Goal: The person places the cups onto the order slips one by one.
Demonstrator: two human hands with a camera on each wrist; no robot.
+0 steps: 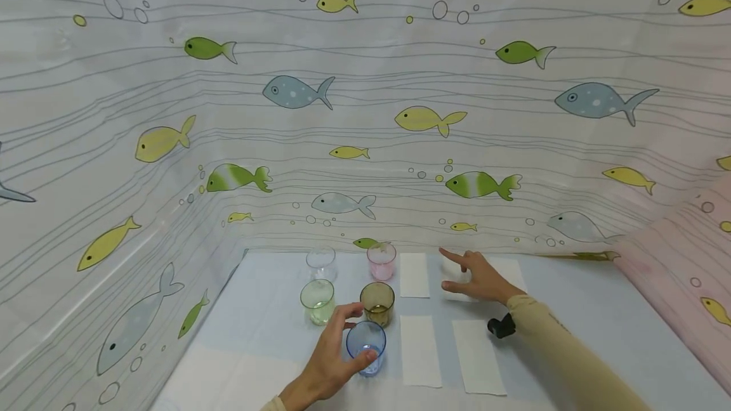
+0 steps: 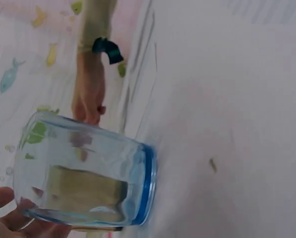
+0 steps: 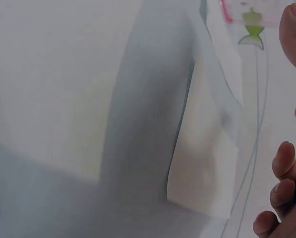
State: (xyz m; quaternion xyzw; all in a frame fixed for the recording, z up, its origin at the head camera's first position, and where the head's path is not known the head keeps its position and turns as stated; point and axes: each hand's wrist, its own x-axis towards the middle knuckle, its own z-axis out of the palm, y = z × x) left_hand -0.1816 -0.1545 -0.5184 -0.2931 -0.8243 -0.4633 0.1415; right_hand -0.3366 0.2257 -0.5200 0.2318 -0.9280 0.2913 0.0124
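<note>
A blue glass [image 1: 368,360] stands upright at the front of the group of glasses. My left hand [image 1: 328,357] curls round it, thumb at the near side and fingers toward the far side. In the left wrist view, fingertips [image 2: 36,225] lie by the rim of that glass. A brown glass [image 1: 377,311] is just behind it, close to my left index finger. My right hand [image 1: 482,279] hovers, fingers spread and holding nothing, over a white paper rectangle [image 3: 202,163] at the back. In the right wrist view only fingertips [image 3: 284,158] show at the right edge.
A green glass [image 1: 318,303], a clear glass [image 1: 322,265] and a pink glass [image 1: 381,263] stand behind and left. More white paper rectangles lie at back centre [image 1: 414,274], front centre [image 1: 421,351] and front right [image 1: 478,357]. A fish-patterned curtain [image 1: 377,176] borders the table.
</note>
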